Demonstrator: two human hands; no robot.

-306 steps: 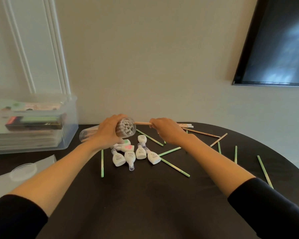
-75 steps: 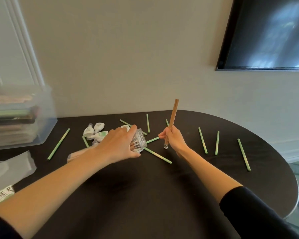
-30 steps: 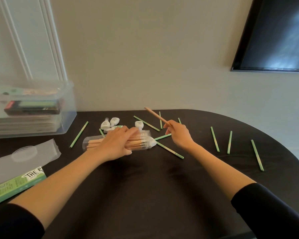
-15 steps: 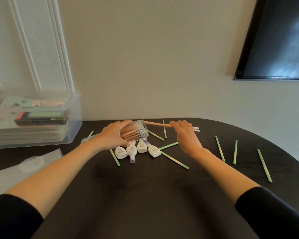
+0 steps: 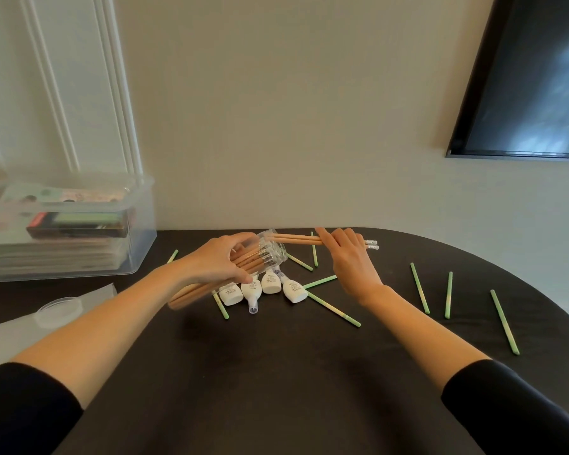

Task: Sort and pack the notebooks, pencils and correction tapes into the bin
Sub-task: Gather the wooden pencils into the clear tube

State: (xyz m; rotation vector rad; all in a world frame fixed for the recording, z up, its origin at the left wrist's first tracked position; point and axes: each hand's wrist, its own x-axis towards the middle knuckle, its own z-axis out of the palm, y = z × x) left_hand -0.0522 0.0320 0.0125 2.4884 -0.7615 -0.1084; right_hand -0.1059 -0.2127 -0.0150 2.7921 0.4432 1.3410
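Clear tube packed with wooden pencils is held tilted by left hand. The grip is clenched round the tube, with the mouth end raised toward the right and the lower end blurred just above the desk. Two loose wooden pencils are grasped in right hand, fingers curled over them. Their tips are set at the tube's mouth and their eraser ends stick out past the hand on the right. Four white correction tapes are lying in a row on the desk, right under the tube. Green pencils are scattered flat on the desk, some near the tapes, three well apart on the right. Clear bin is seen at far left on the desk, with notebooks stacked inside. A round lid is lying in front of the bin. A dark screen is mounted on the wall at upper right.
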